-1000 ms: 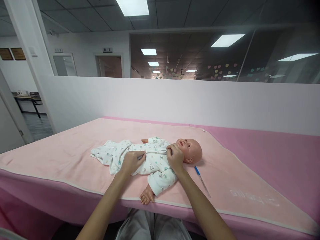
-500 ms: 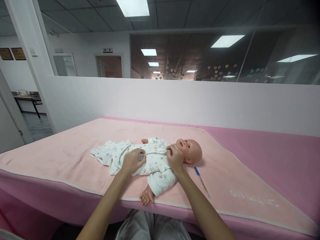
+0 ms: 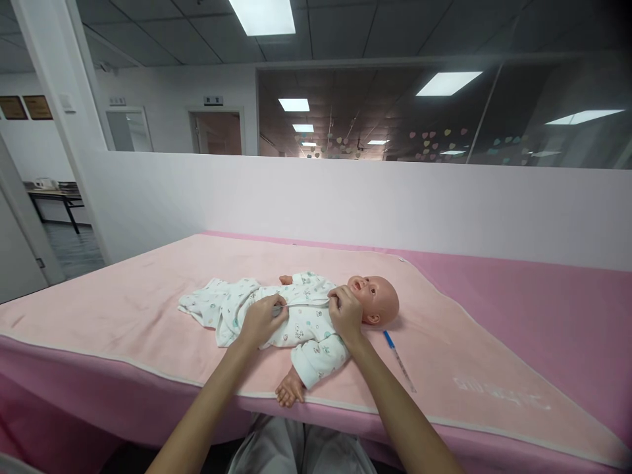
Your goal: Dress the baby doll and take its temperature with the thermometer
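Note:
A baby doll [image 3: 378,299] lies on its back, its head to the right, in a white long-sleeved sleepsuit [image 3: 309,329] with small green prints. My left hand [image 3: 264,319] is closed in a pinch on the sleepsuit's front at the waist; a small greyish patch shows between thumb and fingers. Near the doll's neck my right hand [image 3: 345,313] is closed in a pinch on the top of the sleepsuit's front. Between both hands a pale straight edge runs taut along the chest. The fingertips are partly hidden.
A slim clear stick with a blue end [image 3: 399,359] lies right of my right forearm. Under the doll is a peach blanket [image 3: 148,296] with white edging, over a pink padded surface [image 3: 557,296]. A low white wall [image 3: 370,204] stands behind.
Both hands stay in nearly the same place on the sleepsuit. The greyish patch at my left fingers shows a little less. Doll and stick have not moved.

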{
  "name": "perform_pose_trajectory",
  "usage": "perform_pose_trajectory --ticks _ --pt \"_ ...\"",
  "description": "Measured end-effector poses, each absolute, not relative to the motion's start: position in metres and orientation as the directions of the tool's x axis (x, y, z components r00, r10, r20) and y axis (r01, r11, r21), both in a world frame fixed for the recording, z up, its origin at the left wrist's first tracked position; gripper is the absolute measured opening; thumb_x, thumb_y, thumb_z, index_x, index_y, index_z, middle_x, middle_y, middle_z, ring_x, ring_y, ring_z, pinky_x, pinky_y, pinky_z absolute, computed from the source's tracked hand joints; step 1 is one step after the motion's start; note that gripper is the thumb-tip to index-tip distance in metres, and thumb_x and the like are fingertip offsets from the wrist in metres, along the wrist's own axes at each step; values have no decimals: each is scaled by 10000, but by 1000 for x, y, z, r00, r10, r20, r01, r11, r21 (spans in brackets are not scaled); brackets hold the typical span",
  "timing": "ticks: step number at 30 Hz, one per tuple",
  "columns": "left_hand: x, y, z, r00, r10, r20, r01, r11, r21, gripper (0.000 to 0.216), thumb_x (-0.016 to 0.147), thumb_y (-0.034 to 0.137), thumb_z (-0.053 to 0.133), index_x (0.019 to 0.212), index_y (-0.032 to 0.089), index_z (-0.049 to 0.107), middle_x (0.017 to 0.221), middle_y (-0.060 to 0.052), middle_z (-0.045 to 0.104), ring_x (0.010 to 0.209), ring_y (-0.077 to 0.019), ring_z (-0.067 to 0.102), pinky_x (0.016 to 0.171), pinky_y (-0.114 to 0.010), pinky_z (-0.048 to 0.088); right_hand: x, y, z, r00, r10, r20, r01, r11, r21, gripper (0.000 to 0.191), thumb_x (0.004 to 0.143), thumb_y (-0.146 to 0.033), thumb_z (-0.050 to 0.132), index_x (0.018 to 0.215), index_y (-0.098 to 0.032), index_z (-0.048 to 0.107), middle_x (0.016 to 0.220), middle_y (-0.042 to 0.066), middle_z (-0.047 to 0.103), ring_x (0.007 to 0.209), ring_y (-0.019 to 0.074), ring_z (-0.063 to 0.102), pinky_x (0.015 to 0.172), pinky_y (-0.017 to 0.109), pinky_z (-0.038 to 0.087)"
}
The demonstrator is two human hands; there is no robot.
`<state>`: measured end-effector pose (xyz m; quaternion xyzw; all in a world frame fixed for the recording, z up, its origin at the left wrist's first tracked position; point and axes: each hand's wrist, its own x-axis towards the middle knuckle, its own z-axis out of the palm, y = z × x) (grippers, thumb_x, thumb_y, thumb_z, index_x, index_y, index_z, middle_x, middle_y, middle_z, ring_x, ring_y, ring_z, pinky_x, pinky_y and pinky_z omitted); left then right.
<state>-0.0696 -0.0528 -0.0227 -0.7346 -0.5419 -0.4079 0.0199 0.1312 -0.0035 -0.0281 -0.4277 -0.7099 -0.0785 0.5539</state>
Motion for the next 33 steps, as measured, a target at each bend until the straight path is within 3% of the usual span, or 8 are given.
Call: perform_pose_trajectory --ticks 4,8,16,25,33 --pt "-69 -52 -25 79 753 653 813 -428 395 118 776 253 437 775 213 548 769 4 640 741 -155 585 668 -253 428 131 -3 -28 -22 515 857 695 624 -358 212 712 -72 377 649 -177 549 671 4 559 629 118 498 583 213 356" --pt "-69 -50 -29 55 723 689 827 -419 373 165 790 236 439 897 232 565 805 14 660 769 -144 600 677 -244 442 131 -3 -28 -26 520 854 692 626 -360 210 708 -70 380 638 -177 546 656 3 557 627 119 499 587 215 355" --pt "-65 -56 -25 144 604 784 849 -482 215 205 761 157 465 902 232 593 871 -12 652 843 -161 577 687 -258 442 132 -3 -29 -16 521 854 679 633 -373 200 716 -75 381 650 -179 539 674 5 561 637 124 502 597 219 365" --pt "-65 -55 -24 177 602 779 803 -546 239 243 743 99 438 901 222 575 803 -10 626 802 -167 558 727 -305 430 132 -3 -27 -17 524 852 667 641 -381 203 724 -78 376 654 -182 536 674 8 557 627 126 500 580 221 370" --pt "-64 -58 -21 130 651 748 802 -512 307 408 712 94 453 1091 243 479 889 0 630 900 -186 534 779 -318 419 132 -3 -28 -18 516 856 676 638 -370 207 725 -80 373 647 -181 537 665 3 557 623 122 496 580 218 364"
